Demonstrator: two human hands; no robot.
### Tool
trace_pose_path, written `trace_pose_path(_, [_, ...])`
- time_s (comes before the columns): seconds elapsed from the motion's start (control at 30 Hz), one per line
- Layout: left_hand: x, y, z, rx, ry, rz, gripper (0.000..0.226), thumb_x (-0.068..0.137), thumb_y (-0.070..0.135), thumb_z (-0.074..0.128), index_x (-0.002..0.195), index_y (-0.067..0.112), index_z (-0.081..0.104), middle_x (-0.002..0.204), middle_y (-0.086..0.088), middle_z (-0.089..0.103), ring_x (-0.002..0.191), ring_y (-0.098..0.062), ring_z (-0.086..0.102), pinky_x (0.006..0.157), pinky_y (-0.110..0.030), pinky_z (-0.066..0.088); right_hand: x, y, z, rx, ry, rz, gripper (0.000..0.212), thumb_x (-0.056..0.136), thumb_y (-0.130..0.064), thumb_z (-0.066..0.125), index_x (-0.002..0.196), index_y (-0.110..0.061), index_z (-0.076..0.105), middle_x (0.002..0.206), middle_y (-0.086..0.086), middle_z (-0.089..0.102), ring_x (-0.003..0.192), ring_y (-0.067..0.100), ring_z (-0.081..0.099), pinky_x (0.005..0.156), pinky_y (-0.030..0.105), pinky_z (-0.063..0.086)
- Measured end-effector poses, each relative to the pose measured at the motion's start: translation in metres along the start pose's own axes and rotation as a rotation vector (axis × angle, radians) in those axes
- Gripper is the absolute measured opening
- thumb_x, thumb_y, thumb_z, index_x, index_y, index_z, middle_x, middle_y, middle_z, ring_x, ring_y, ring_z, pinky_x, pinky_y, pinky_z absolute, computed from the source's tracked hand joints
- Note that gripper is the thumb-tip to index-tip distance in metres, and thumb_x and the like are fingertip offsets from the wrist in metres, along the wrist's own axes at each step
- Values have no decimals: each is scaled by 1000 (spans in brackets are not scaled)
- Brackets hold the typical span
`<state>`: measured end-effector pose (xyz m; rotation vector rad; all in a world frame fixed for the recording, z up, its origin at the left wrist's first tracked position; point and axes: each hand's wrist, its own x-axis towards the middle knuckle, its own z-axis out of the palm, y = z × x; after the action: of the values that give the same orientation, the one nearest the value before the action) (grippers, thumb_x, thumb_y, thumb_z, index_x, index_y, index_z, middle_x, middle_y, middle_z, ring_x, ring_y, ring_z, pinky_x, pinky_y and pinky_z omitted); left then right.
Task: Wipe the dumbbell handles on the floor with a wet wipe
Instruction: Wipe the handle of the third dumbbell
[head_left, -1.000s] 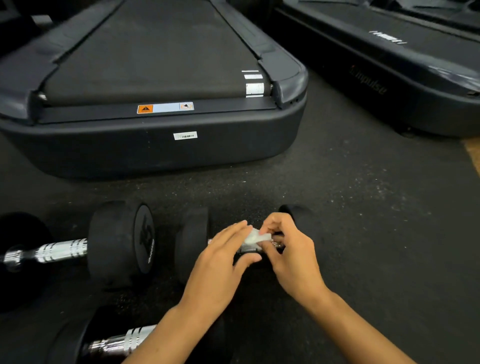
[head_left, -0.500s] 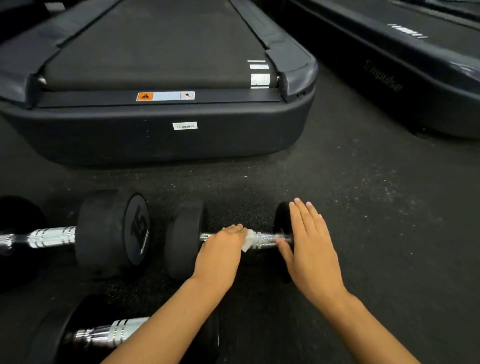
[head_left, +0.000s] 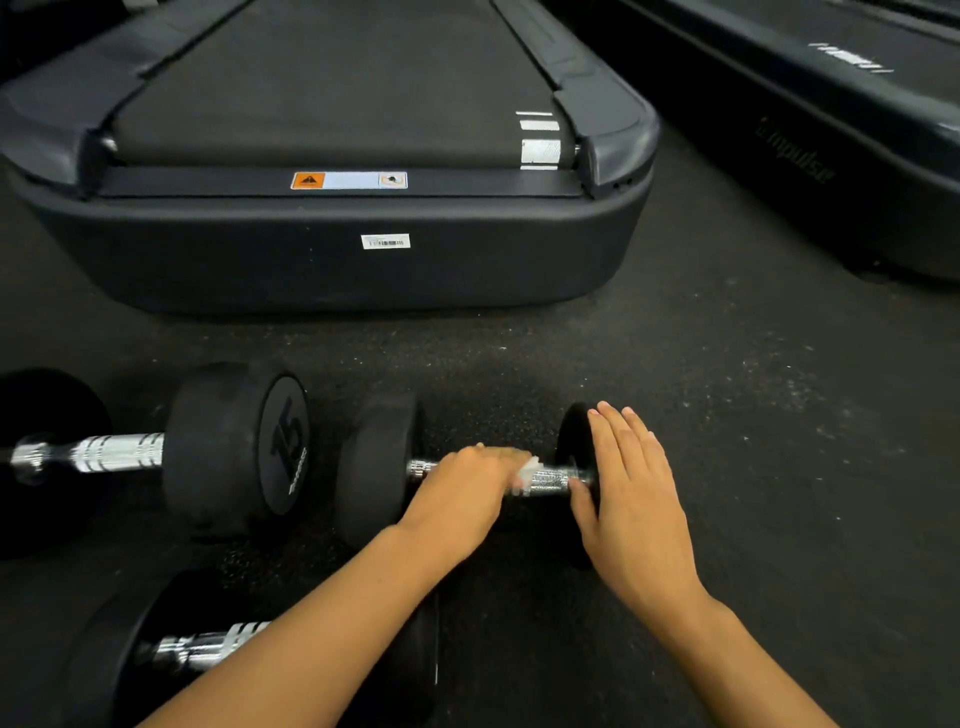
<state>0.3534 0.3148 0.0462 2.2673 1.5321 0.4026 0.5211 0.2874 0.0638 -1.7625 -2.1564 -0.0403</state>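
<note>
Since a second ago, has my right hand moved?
Yes. The right hand left the white wet wipe on the chrome dumbbell handle and shifted right along it; it now lies flat on the right black rubber weight head.

Ahead of us a black treadmill (head_left: 332, 260) fills the upper view, its rear end facing us with an orange warning label (head_left: 348, 181) and a white barcode sticker (head_left: 385, 241). To its right we see a second treadmill (head_left: 810, 156). Both stand on dark speckled rubber flooring (head_left: 753, 441).
</note>
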Motion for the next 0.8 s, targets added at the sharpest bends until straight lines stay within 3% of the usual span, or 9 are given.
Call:
trace_pose_path(0.1, [-5, -3, 8, 62, 19, 82, 45, 92, 4, 45, 135, 20, 47, 139, 1, 47, 129, -12, 42, 113, -28, 22, 1, 1, 2, 10, 0, -4, 67, 78, -13, 68, 137, -2, 39, 142, 13, 41, 135, 29, 32, 110, 41, 21])
trace_pose_path(0.2, [7, -2, -1, 78, -26, -6, 13, 95, 20, 46, 101, 23, 57, 105, -3, 66, 100, -24, 60, 88, -42, 47, 1, 1, 2, 11, -1, -2, 67, 78, -13, 68, 137, -2, 39, 142, 12, 41, 135, 29, 32, 110, 41, 22])
trace_pose_path(0.27, [9, -2, -5, 102, -36, -43, 7, 94, 21, 49, 90, 25, 54, 88, -3, 65, 86, -25, 61, 77, -43, 50, 1, 1, 1, 9, -2, 1, 67, 78, -13, 68, 137, -2, 39, 142, 12, 41, 135, 28, 32, 110, 42, 23])
trace_pose_path(0.33, [2, -3, 3, 78, 15, 13, 18, 91, 15, 52, 105, 25, 60, 103, -4, 66, 98, -23, 61, 87, -41, 48, 0, 2, 2, 11, -5, -1, 67, 78, -13, 68, 138, -2, 38, 143, 12, 41, 135, 28, 32, 110, 42, 23])
trace_pose_path(0.43, [-5, 2, 11, 23, 88, 92, 39, 92, 8, 51, 130, 14, 53, 135, -4, 52, 127, -17, 46, 113, -30, 25, 0, 1, 3, 2, 6, -3, 68, 76, -12, 70, 137, -1, 40, 142, 13, 42, 134, 29, 34, 109, 43, 24])
trace_pose_path(0.53, [-8, 1, 7, 14, 118, 100, 37, 88, 6, 56, 124, 13, 59, 129, -3, 57, 121, -16, 53, 109, -31, 33, 1, 0, 3, -2, 0, 8, 68, 76, -12, 70, 137, -1, 40, 141, 12, 42, 134, 29, 34, 109, 43, 24])
trace_pose_path(0.67, [-14, -1, 13, 90, 218, 133, 40, 65, -1, 74, 104, 9, 71, 106, -5, 70, 98, -18, 67, 89, -37, 50, -1, 2, 5, 10, 13, -2, 68, 77, -12, 69, 137, -2, 39, 142, 11, 42, 134, 28, 32, 109, 44, 26])
trace_pose_path(0.73, [-10, 9, 8, 70, 136, 101, 38, 82, 0, 58, 119, 9, 62, 121, -7, 63, 113, -22, 59, 103, -36, 41, -2, 2, 6, 5, 12, 5, 68, 77, -12, 69, 137, -2, 39, 142, 11, 41, 135, 28, 32, 109, 44, 26])
trace_pose_path(0.8, [-3, 10, 0, 63, 54, -12, 34, 92, 9, 48, 122, 20, 57, 121, -3, 62, 113, -24, 56, 96, -38, 44, -2, 1, 5, 11, 12, 9, 68, 78, -12, 68, 138, -2, 38, 143, 11, 41, 135, 27, 31, 110, 44, 26])
